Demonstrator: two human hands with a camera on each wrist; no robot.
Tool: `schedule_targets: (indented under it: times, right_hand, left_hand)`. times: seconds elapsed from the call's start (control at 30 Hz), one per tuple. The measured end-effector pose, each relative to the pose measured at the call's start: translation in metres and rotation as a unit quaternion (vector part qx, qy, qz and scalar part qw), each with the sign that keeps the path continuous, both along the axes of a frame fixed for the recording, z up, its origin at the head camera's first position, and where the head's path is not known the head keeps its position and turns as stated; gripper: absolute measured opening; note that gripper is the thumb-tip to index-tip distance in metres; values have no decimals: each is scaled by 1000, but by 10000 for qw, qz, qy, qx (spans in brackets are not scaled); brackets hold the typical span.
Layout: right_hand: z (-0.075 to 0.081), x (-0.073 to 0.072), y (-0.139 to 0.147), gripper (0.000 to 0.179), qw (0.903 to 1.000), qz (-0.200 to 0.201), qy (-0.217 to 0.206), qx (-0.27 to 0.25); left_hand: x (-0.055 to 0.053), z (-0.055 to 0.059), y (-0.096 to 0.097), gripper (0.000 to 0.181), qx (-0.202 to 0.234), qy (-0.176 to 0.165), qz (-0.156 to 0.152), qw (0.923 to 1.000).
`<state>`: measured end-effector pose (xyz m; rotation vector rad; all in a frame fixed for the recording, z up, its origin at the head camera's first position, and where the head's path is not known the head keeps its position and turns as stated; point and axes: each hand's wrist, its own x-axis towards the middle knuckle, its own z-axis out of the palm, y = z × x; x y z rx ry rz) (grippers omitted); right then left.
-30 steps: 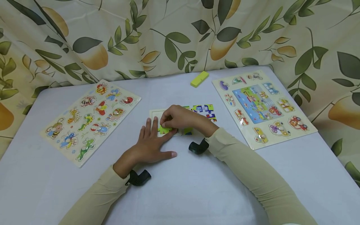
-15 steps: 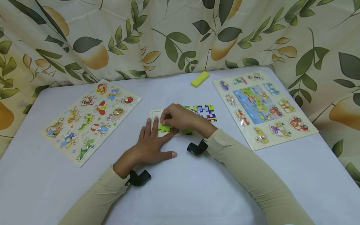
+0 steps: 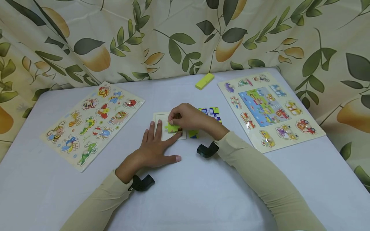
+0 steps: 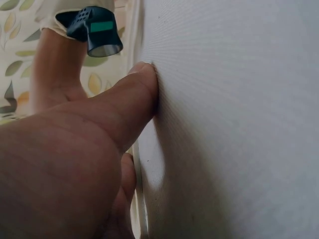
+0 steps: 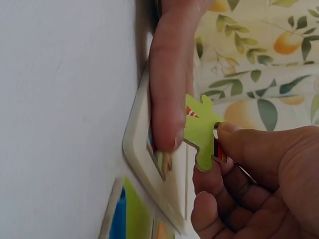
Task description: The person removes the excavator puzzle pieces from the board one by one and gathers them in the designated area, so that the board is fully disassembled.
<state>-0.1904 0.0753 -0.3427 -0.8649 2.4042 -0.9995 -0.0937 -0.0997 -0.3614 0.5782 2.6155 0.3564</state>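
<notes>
My right hand pinches a green jigsaw piece between thumb and fingers. In the right wrist view the piece is held tilted just above a small pale puzzle tray. My left hand lies spread at the tray's near left side, its index finger over the lower tray and other fingertips at the left edge. A pictured part shows under that index finger; most of it is hidden. In the left wrist view, the left thumb rests on the white cloth.
Right of the tray lie a green jigsaw piece and several purple-and-yellow pieces, partly behind the right arm. A yellow block sits at the back. An insect puzzle board lies left, a vehicle puzzle board right.
My right hand has moved slightly right and away from me with the green jigsaw piece, which has shifted right. My left hand has stayed in place.
</notes>
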Motion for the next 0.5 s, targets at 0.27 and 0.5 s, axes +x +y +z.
schedule_targets:
  times: [0.27, 0.5]
  right_hand:
    - [1, -2, 13, 8, 9998, 67, -32, -192]
    - [3, -2, 22, 9, 9998, -26, -184, 21]
  left_hand:
    - [0, 0, -1, 80, 65, 5, 43, 10000]
    - [0, -1, -1, 80, 87, 5, 48, 10000]
